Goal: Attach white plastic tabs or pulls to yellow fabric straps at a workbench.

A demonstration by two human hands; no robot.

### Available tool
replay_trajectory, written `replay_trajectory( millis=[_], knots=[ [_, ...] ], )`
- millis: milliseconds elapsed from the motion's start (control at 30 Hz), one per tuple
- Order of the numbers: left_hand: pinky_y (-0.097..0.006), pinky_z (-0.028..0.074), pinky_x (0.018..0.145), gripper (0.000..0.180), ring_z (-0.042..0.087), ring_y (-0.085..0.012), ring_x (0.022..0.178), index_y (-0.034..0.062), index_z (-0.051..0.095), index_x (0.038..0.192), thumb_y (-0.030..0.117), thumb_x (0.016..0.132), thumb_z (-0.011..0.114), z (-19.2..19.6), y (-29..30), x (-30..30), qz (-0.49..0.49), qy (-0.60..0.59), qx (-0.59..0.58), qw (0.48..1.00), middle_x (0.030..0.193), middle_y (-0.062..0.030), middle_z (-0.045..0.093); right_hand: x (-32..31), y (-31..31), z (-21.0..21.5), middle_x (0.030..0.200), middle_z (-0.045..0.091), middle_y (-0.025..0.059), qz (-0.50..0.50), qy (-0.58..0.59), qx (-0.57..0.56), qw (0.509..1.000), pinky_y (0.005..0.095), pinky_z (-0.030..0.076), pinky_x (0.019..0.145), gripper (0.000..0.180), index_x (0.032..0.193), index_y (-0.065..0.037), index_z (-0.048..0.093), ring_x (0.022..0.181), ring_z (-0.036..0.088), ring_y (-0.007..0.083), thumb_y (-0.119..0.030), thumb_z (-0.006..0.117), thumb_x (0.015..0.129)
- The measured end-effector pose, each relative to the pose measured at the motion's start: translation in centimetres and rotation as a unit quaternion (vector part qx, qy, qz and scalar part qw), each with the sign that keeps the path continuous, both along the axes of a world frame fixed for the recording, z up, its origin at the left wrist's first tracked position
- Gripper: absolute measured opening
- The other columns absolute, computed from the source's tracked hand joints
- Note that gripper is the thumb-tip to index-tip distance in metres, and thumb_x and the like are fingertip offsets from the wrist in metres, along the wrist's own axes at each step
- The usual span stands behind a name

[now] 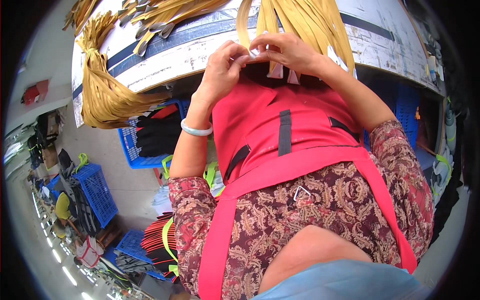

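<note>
Both my hands meet at the near edge of the table, over the red apron. My left hand [222, 70] is closed, thumb and fingers pinching the end of a golden-yellow strap [243, 27]. From the other side my right hand [289, 52] pinches at the same strap end, fingers bent. A small whitish piece [254, 52] shows between the fingertips; its kind is too small to make out. More golden straps [320, 25] fan across the table beside my right hand, some with pale tips [293, 76] hanging over the edge.
A tied bundle of golden straps [95, 75] droops off the left corner of the white, worn table [195, 60]. Grey-tipped straps [155, 31] lie farther back. Under the table stands a blue crate [131, 145] with dark cloth. Other blue crates [97, 192] stand on the floor at left.
</note>
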State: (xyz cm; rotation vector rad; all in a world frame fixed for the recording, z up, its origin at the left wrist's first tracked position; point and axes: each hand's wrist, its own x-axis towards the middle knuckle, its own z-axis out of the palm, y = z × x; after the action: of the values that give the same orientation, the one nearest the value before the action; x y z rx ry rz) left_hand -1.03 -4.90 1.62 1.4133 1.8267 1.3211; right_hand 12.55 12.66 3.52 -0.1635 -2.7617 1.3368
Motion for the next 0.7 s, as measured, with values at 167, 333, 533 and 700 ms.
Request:
replay_trajectory(
  millis=[167, 333, 533, 700],
  knots=[
    [-0.026, 0.049, 0.073, 0.003, 0.06, -0.0111, 0.078, -0.0008, 0.06, 0.093, 0.001, 0.092, 0.057, -0.9, 0.3, -0.4, -0.027, -0.14, -0.001, 0.99, 0.086, -0.0032, 0.06, -1.2, 0.3, 0.3, 0.085, 0.059, 0.0054, 0.078, 0.091, 0.03, 0.992, 0.0308, 0.046, 0.065, 0.017, 0.096, -0.005, 0.06, 0.07, 0.057, 0.0173, -0.016, 0.068, 0.088],
    [-0.025, 0.05, 0.081, 0.005, 0.061, -0.0113, 0.086, 0.0004, 0.062, 0.096, 0.003, 0.094, 0.058, -1.4, 0.9, -0.2, -0.05, -0.362, 0.07, 0.928, 0.091, -0.0026, 0.064, -1.9, 1.0, 1.6, 0.075, 0.062, 0.0035, 0.078, -0.069, -0.134, 0.986, 0.0297, 0.046, 0.063, 0.02, 0.093, -0.005, 0.061, 0.069, 0.057, 0.0135, -0.02, 0.071, 0.085],
    [-0.026, 0.051, 0.085, 0.013, 0.063, -0.0118, 0.091, 0.0004, 0.065, 0.1, 0.0, 0.087, 0.067, -1.0, 1.9, 0.2, -0.016, -0.431, 0.195, 0.881, 0.099, -0.0051, 0.067, -1.9, 0.8, 0.8, 0.075, 0.063, 0.0002, -0.005, 0.015, -0.385, 0.923, 0.0223, 0.045, 0.061, 0.015, 0.089, -0.007, 0.062, 0.066, 0.055, 0.0062, -0.02, 0.07, 0.089],
    [-0.028, 0.049, 0.086, 0.011, 0.063, -0.0137, 0.09, 0.0011, 0.066, 0.094, -0.002, 0.084, 0.069, -1.3, 1.6, -1.0, -0.059, -0.456, 0.15, 0.875, 0.096, -0.005, 0.067, -2.0, 1.4, 2.3, 0.079, 0.063, 0.0005, 0.029, -0.035, -0.359, 0.932, 0.0222, 0.046, 0.064, 0.021, 0.094, -0.004, 0.064, 0.069, 0.057, 0.0069, -0.024, 0.07, 0.089]
  ],
)
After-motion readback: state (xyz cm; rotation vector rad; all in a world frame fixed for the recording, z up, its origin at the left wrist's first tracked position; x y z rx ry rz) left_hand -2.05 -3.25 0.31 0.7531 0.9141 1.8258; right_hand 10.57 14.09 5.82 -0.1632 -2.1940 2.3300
